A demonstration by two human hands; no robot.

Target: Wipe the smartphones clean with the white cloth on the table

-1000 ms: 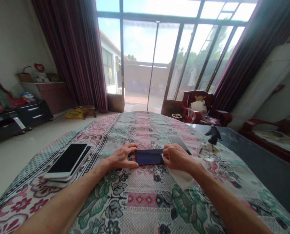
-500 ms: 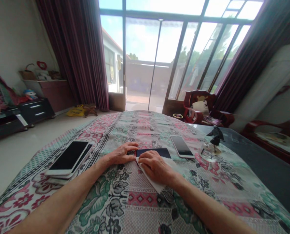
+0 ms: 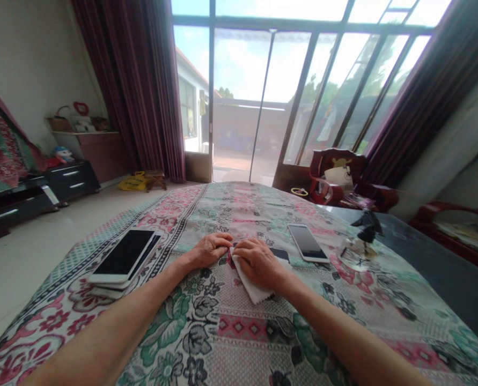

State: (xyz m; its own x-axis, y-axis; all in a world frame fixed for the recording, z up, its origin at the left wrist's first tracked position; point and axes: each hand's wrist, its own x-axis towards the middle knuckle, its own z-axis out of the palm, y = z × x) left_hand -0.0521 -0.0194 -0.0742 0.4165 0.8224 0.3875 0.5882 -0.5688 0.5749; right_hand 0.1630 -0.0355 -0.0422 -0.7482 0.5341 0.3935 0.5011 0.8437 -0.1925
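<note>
A dark smartphone [image 3: 281, 254] lies on the patterned tablecloth [image 3: 239, 354], largely covered by my right hand [image 3: 258, 261]. That hand presses a white cloth [image 3: 250, 285] onto it with curled fingers, and a corner of the cloth spreads toward me. At the phone's left end, my left hand [image 3: 212, 249] has its fingers drawn together against the edge. Off to the right lies a white-framed smartphone [image 3: 308, 244], screen up. A stack of phones or tablets [image 3: 122, 256], the top one white with a black screen, rests left of my left forearm.
A clear glass-like ornament with a black horse figure [image 3: 367, 230] stands on the table's right side. Beyond it are a dark grey surface [image 3: 416, 252] and a carved wooden chair [image 3: 335, 171]. Black drawers [image 3: 72, 179] and a yellow bag [image 3: 134, 181] are at left.
My right hand and the cloth have slid forward and slightly left over the phone, covering more of it. My left fingers have drawn closer together. The whole view has shifted slightly.
</note>
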